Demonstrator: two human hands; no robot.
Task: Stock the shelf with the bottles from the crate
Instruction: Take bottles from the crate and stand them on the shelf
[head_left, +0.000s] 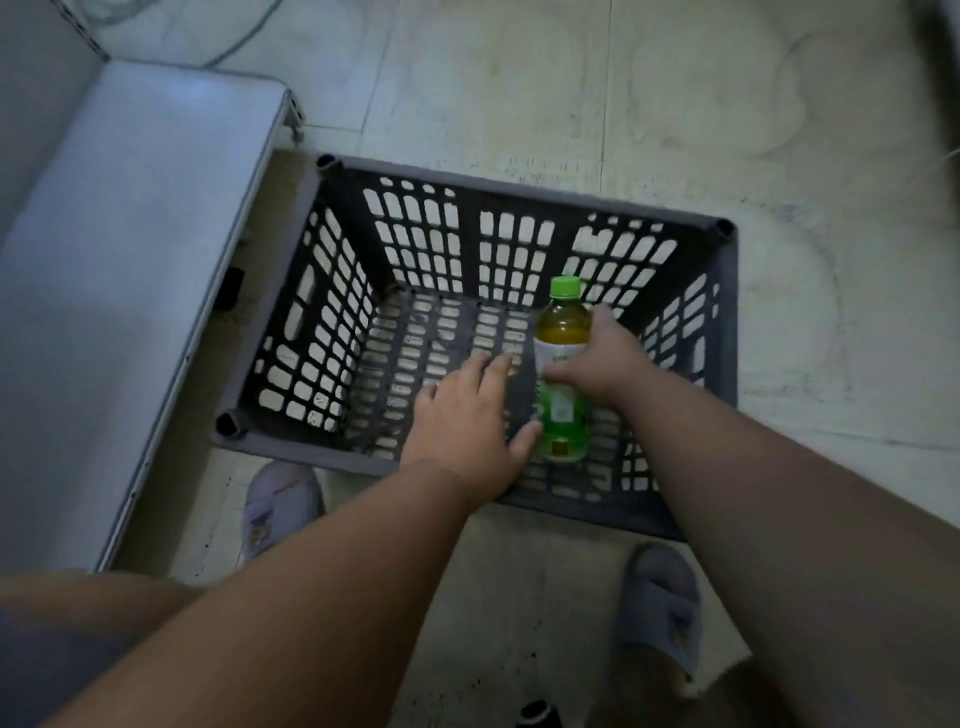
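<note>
The shelf at left shows no bottles in view. In the crate one bottle remains: left hand flat-fingered, thumb touching it; right hand curled round its middle. Likely the last.

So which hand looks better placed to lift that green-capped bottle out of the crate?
The right hand: its fingers already wrap the bottle in the crate. The left hand lies open beside it.
</note>
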